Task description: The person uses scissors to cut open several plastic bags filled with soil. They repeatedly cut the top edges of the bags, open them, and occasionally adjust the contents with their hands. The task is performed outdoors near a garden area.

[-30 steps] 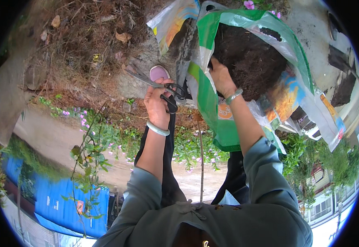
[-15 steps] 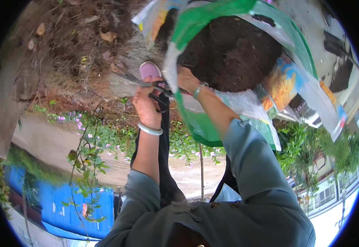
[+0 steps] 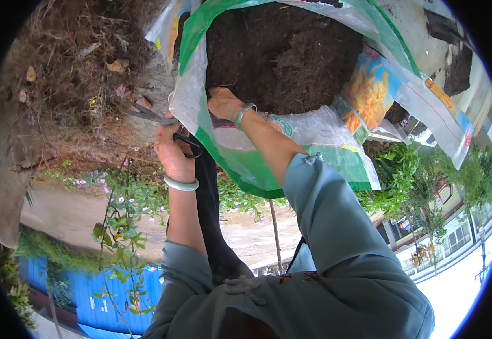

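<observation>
My left hand [image 3: 173,152] is closed around the black handles of a pair of scissors [image 3: 188,146]. Their grey blades point left, away from a large white and green woven plastic bag [image 3: 268,169], and touch near its left rim. Dark soil [image 3: 291,56] fills the bag's wide mouth. Just inside that left rim is my right hand [image 3: 224,104], its fingers curled against the bag's wall, with the fingertips partly hidden. Orange and blue print covers the bag's right flap.
Dry twigs and leaves [image 3: 88,85] cover the ground at the left. Pink-flowered plants [image 3: 110,183] grow along a paved strip [image 3: 76,212]. A thin stake [image 3: 275,231] stands below the bag. Blue sheeting [image 3: 116,302] shows at lower left.
The bag and both hands have shifted left in view. The bag now covers the pink shoe seen before. The scissors remain in my left hand.
</observation>
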`<control>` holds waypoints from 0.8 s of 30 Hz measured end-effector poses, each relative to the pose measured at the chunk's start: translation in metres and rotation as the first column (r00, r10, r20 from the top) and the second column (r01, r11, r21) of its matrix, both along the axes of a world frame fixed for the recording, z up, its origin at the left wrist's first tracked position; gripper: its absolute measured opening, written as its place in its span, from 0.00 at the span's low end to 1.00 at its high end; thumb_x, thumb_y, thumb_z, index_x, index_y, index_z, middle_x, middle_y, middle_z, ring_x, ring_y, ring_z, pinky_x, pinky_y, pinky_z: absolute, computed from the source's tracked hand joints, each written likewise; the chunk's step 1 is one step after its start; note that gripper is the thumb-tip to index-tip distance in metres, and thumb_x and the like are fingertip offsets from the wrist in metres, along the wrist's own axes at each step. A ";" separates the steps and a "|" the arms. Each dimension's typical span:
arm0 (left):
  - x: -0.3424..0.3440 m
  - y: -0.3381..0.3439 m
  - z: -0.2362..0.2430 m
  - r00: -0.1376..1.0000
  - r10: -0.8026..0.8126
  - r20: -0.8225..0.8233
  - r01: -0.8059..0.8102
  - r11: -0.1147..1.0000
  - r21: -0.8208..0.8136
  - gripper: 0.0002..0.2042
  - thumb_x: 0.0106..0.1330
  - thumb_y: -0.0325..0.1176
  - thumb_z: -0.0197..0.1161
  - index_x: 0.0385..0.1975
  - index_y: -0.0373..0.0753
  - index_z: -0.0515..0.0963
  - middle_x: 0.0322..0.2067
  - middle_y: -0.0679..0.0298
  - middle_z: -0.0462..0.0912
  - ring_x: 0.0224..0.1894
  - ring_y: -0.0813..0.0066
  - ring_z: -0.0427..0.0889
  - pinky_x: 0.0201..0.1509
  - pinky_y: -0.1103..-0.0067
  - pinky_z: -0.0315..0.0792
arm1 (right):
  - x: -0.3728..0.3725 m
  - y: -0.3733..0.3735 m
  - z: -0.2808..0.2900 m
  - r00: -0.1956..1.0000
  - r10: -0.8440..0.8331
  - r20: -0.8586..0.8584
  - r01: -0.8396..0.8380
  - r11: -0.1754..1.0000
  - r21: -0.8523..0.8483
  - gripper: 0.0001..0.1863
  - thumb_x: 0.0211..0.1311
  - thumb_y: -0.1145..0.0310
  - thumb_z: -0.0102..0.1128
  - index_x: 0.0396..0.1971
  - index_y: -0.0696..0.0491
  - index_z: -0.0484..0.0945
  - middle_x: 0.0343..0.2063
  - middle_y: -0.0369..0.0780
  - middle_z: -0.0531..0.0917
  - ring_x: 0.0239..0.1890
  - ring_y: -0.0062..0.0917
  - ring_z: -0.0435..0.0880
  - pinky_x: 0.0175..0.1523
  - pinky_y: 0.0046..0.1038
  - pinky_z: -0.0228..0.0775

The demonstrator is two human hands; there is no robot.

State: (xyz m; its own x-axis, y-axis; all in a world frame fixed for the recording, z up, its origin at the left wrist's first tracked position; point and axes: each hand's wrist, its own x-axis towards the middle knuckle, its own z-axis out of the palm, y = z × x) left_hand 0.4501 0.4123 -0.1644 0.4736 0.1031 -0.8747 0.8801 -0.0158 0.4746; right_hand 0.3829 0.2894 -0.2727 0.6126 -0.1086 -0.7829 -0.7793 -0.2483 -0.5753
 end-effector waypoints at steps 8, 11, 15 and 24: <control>0.006 0.005 0.004 0.999 0.043 -0.005 -0.043 0.999 -0.001 0.14 0.57 0.22 0.50 0.42 0.34 0.77 0.39 0.64 0.80 0.38 0.75 0.78 0.39 0.80 0.72 | 0.023 -0.045 0.049 0.991 0.101 -0.085 -0.102 0.995 -0.009 0.22 0.58 0.67 0.52 0.50 0.66 0.72 0.48 0.59 0.76 0.52 0.48 0.76 0.58 0.39 0.68; 0.004 0.002 0.009 0.999 0.044 -0.028 -0.044 0.999 0.011 0.15 0.58 0.22 0.48 0.43 0.34 0.77 0.40 0.63 0.81 0.39 0.75 0.78 0.41 0.80 0.72 | 0.028 -0.092 0.061 0.886 -0.161 0.436 0.299 0.915 -0.270 0.23 0.57 0.70 0.51 0.50 0.69 0.71 0.51 0.61 0.73 0.55 0.50 0.74 0.61 0.38 0.66; 0.005 -0.007 0.009 0.997 0.055 -0.057 -0.057 0.997 -0.047 0.15 0.58 0.22 0.48 0.44 0.33 0.76 0.40 0.61 0.82 0.40 0.75 0.78 0.41 0.81 0.72 | 0.055 -0.116 0.005 0.839 -0.511 0.187 0.526 0.850 -0.033 0.35 0.55 0.71 0.57 0.63 0.65 0.59 0.59 0.58 0.69 0.63 0.47 0.67 0.66 0.32 0.59; 0.000 -0.003 0.004 0.995 0.094 -0.042 -0.101 0.958 -0.268 0.14 0.57 0.20 0.47 0.41 0.32 0.75 0.36 0.54 0.83 0.30 0.69 0.81 0.38 0.81 0.72 | 0.087 -0.144 -0.050 0.886 -0.388 0.256 0.391 0.919 0.040 0.20 0.61 0.69 0.50 0.53 0.59 0.73 0.51 0.51 0.77 0.56 0.43 0.73 0.60 0.33 0.63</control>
